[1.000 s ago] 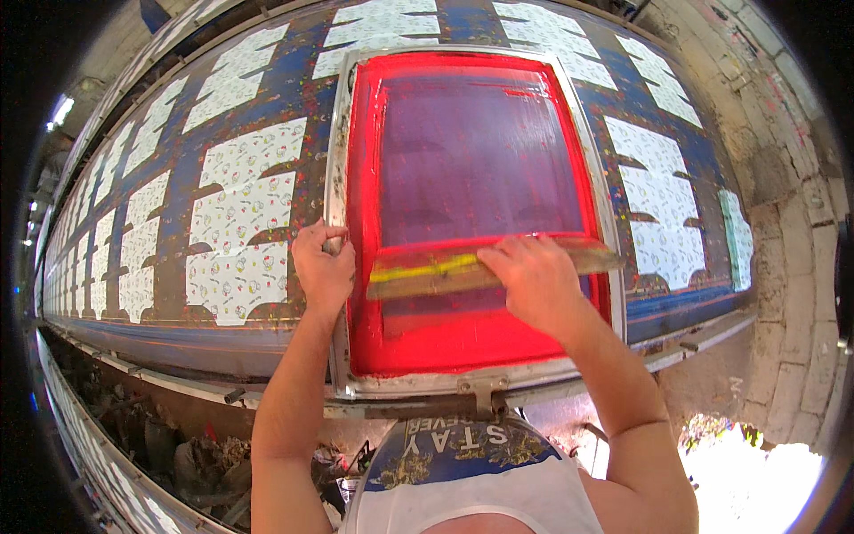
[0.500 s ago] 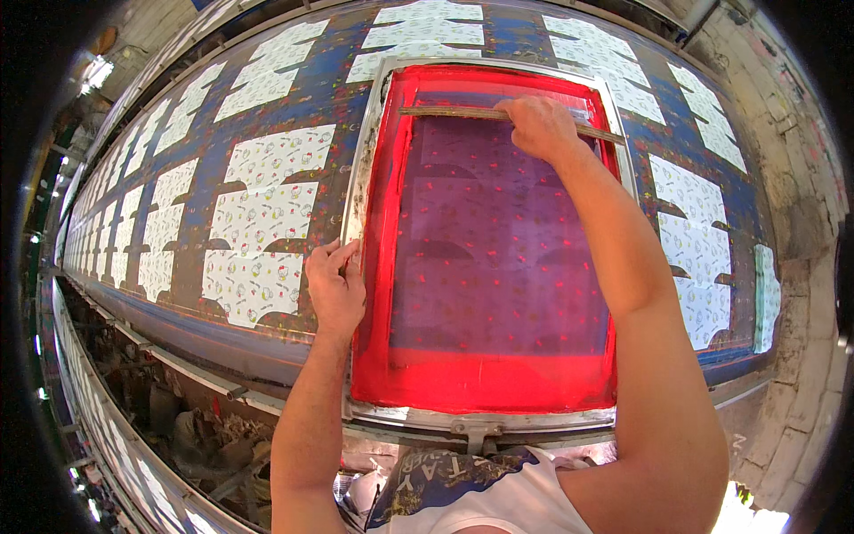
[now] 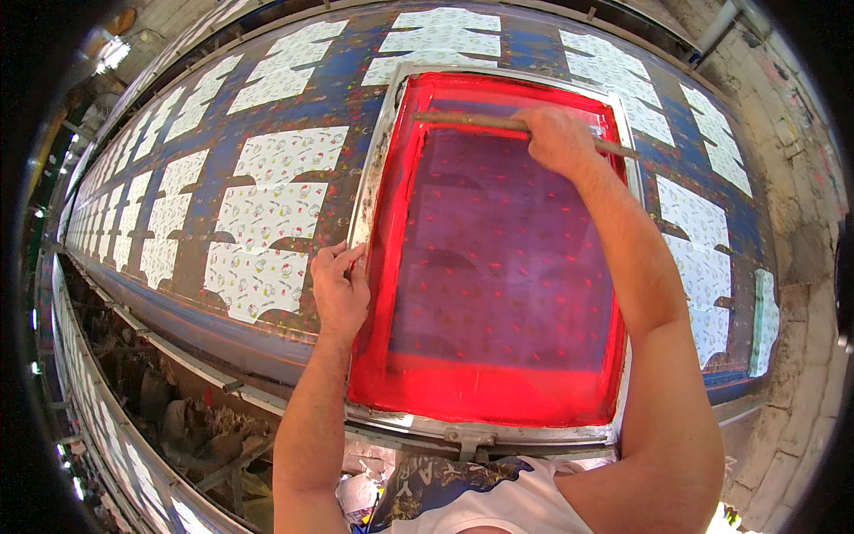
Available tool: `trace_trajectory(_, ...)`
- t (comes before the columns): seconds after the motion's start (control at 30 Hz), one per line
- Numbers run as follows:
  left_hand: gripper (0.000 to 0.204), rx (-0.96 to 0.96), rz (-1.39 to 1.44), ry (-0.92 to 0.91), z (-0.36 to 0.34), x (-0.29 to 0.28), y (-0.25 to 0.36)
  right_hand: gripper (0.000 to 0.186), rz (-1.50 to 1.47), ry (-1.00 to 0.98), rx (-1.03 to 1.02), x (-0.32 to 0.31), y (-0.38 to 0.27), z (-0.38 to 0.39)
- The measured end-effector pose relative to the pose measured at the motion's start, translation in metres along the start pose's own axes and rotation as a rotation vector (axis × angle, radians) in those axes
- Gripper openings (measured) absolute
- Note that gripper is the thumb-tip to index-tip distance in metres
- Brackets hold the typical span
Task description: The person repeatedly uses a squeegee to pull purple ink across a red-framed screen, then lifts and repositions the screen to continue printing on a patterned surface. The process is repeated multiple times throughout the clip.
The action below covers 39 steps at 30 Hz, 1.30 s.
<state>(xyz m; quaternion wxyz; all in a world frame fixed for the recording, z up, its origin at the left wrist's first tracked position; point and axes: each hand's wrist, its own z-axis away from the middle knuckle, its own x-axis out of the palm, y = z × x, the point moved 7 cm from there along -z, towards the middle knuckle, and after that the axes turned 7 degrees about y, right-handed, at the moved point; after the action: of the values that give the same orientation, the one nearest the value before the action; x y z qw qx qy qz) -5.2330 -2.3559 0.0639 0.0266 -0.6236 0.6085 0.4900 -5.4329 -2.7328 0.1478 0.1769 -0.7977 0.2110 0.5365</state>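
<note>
A screen-printing frame (image 3: 376, 166) with a metal rim lies flat before me over a long printing table. Its mesh (image 3: 498, 267) shows purple in the middle, with red ink around the borders and a broad red band at the near end. Near the far end of the mesh, a long narrow squeegee (image 3: 471, 119) lies crosswise. My right hand (image 3: 558, 138) is closed over it from above, right of its middle. My left hand (image 3: 341, 289) holds the left rim of the frame, its fingertips on the metal and part of its grip hidden.
White fabric pieces (image 3: 271, 209) with small coloured prints lie in rows along the table (image 3: 191, 227). A pale green strip (image 3: 762, 325) lies at the right end, by a brick wall (image 3: 783, 392). Below the table's near edge rail (image 3: 191, 374) is a dark cluttered space.
The whole view has turned slightly. The squeegee looks tipped, with more of its brown top edge showing. Both hands keep their places on the squeegee and the frame.
</note>
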Motion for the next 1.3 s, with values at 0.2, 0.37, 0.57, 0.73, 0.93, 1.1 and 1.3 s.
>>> trace_trajectory(0.2,0.026,0.048,-0.034,0.022,0.001,-0.001,0.000,0.034,0.056,-0.024,0.003,0.019,0.025,-0.030)
trace_trajectory(0.37,0.027,0.020,-0.016,-0.019,-0.001,0.000,-0.003,0.033,0.026,-0.097,-0.021,0.025,0.036,-0.038)
trace_trajectory(0.57,0.025,0.009,0.007,-0.014,-0.002,-0.002,0.001,0.034,0.009,-0.268,0.037,0.015,0.022,-0.032)
trace_trajectory(0.73,0.022,0.007,0.024,-0.035,-0.003,0.001,-0.004,0.034,-0.012,-0.316,0.005,-0.014,-0.022,0.027)
trace_trajectory(0.93,0.023,0.054,0.073,-0.009,-0.003,0.002,-0.009,0.038,-0.002,-0.403,0.049,-0.052,-0.095,0.120)
trace_trajectory(1.1,0.024,0.010,0.151,-0.001,-0.002,0.005,-0.019,0.039,-0.018,-0.391,0.082,-0.079,-0.161,0.195)
trace_trajectory(1.3,0.032,0.020,0.100,-0.042,-0.001,0.011,-0.026,0.040,-0.076,-0.378,0.117,-0.110,-0.228,0.279)
